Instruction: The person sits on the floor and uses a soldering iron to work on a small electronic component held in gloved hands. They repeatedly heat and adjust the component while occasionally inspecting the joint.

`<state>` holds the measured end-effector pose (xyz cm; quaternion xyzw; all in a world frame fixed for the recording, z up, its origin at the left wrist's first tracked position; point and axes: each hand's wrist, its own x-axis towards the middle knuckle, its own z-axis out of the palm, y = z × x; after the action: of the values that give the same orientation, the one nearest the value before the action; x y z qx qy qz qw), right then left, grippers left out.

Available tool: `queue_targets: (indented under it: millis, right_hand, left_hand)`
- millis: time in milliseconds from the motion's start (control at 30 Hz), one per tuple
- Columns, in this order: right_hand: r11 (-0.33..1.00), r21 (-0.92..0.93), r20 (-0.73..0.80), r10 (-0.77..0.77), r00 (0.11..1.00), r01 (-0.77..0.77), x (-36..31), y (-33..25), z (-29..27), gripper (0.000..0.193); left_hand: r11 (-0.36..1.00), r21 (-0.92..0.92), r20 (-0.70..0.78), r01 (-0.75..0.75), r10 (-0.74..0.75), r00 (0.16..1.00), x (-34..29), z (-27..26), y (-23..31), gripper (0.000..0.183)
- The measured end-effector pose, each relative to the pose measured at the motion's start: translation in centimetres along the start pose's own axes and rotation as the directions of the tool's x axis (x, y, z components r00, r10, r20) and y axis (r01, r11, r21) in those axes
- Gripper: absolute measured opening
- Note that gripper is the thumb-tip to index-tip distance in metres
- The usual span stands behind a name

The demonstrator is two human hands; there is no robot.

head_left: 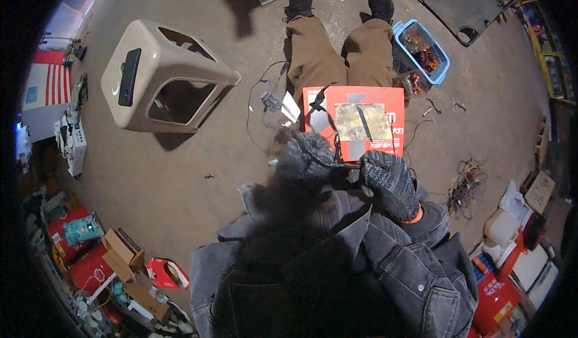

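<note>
Both my hands wear grey knit gloves and are close together in front of my chest, at the near edge of a red-orange box (317, 121) on my lap. A thin dark wire (349, 165) stretches between my closed fingers. My left hand (310, 154) grips its left part, and my right hand (390, 180) pinches its right end; the fingertips are partly hidden. From my left hand a dark strand runs up over the box. On the box lies a worn, brassy metal plate (379, 123), with a narrow dark strip (364, 121) across it.
A beige plastic stool (135, 70) lies on its side at the left. Beyond the box at right stands a blue basket (444, 58) with small parts. A wire tangle (466, 187) lies on the floor at right. Cartons (123, 257) crowd the lower left.
</note>
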<state>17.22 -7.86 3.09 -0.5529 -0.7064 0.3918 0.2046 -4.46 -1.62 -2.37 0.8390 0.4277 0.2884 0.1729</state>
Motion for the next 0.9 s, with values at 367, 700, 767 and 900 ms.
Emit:
queue_targets:
  millis: [367, 700, 767, 900]
  right_hand:
    - [0.975, 0.134, 0.052, 0.173, 0.984, -0.179, 0.2, -0.6, -1.1, 0.033]
    - [0.972, -0.145, -0.078, -0.199, 0.977, 0.187, 1.8, -0.9, -1.3, 0.023]
    - [0.910, -0.342, -0.188, -0.312, 0.931, 0.236, 2.0, -1.1, -0.8, 0.023]
    - [0.887, -0.421, -0.211, -0.299, 0.931, 0.189, 1.7, -1.8, -0.3, 0.027]
  left_hand:
    - [0.670, -0.688, 0.393, 0.279, 0.021, 0.919, 1.3, -2.0, 2.6, 0.020]
    - [0.172, -0.872, 0.473, 0.459, 0.049, 0.880, -2.1, -0.2, 1.2, 0.026]
    - [0.190, -0.876, 0.456, 0.444, 0.024, 0.889, -2.8, 0.1, 0.9, 0.023]
    - [0.772, -0.576, 0.460, 0.270, 0.033, 0.887, -2.4, -2.3, 0.5, 0.018]
